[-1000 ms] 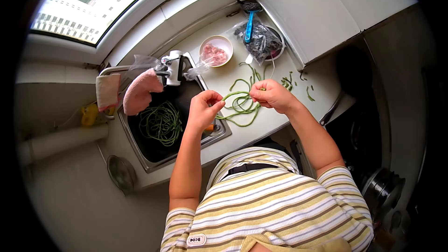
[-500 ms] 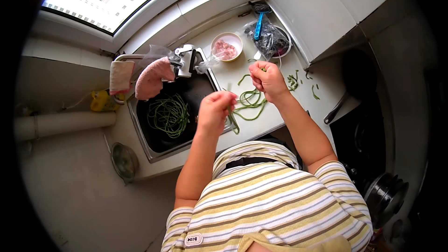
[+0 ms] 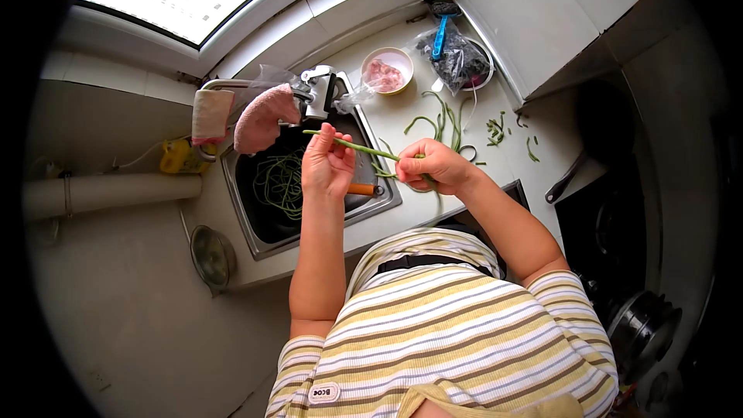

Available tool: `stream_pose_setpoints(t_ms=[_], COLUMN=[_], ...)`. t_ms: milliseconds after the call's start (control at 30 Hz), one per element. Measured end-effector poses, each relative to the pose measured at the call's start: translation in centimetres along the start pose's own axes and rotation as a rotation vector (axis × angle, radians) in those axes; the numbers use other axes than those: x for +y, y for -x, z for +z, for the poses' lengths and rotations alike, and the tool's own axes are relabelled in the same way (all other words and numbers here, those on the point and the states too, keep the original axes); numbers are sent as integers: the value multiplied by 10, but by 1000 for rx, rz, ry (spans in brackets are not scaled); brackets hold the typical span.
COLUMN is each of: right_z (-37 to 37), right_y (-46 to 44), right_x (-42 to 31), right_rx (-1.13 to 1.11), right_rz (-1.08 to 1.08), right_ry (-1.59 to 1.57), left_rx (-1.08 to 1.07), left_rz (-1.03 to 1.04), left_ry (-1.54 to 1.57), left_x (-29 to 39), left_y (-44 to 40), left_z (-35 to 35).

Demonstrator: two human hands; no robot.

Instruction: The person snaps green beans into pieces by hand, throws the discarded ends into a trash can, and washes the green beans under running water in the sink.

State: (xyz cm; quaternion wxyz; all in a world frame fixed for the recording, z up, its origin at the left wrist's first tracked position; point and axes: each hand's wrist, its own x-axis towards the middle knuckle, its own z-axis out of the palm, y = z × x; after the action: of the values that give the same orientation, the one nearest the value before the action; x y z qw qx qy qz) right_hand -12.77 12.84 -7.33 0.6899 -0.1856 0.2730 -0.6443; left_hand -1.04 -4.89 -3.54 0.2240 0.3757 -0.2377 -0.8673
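Bean [image 3: 364,149], one long green one, is stretched between your two hands, over the strip where the sink [image 3: 286,246] meets the surface [image 3: 379,118]. Your left hand [image 3: 328,169] pinches it with thumb and fingers near one end, a short tip poking out past the thumb. Your right hand [image 3: 435,168] is curled closed on the same bean. Just beyond that hand, several loose beans [image 3: 443,125] lie on the surface, overlapping too much for you to count. To their right are more than five short pieces [image 3: 495,130], scattered. One tangle of beans [image 3: 280,183] sits in the one sink, and one orange object [image 3: 361,189] by its rim is partly hidden behind your left hand. Two cloths hang near the one tap [image 3: 318,91]: one pink [image 3: 265,118], one pale [image 3: 211,114]. Farther back you have one bowl [image 3: 407,68] holding pink meat [image 3: 381,76], and right of it one bag with dark contents [image 3: 458,66], with one blue handle [image 3: 439,39] lying on it
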Motion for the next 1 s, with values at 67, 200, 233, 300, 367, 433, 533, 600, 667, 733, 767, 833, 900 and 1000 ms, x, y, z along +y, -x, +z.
stream_pose_setpoints(t_ms=[67,200,233,300,367,433,533,600,667,733,767,833,900,1000], right_z=[4,-3,-4,-2,2,3,3,5,6,10,12,13,12,12], right_y=[6,16,19,25,32,39,44,41,39,37,35,30,21,14], right_x=[-5,-7,-5,-2,-5,-9,-14,-14,-15,-19,-21,-25,-28,-33], right_rx=[29,68,61,51,48,23,21,22,21,137,133,210,258,292], right_rz=[5,7,-30,-108,-106,-183,-214,-226,-236,-200,-201,-112,-63,-62], right_ry=[-61,-140,-154,-182,-221,-303,-284,-235,-187,-70,-74,91,146,318], left_rx=[26,122,112,100,44,-20,13,-55,-17,214,369,168,-378,-648], left_rz=[50,156,166,170,168,166,189,154,182,344,605,895,746,601], left_ry=[26,94,98,153,251,359,322,329,92,-470,-861,-1042,-1116,-1096], left_x=[6,23,28,32,38,47,54,53,50,38,26,11,-2,-27], left_y=[-6,-12,-13,-16,-21,-29,-33,-38,-39,-37,-53,-19,-2,14], left_z=[-7,-15,-20,-24,-34,-45,-55,-61,-61,-48,-63,-27,-6,16])
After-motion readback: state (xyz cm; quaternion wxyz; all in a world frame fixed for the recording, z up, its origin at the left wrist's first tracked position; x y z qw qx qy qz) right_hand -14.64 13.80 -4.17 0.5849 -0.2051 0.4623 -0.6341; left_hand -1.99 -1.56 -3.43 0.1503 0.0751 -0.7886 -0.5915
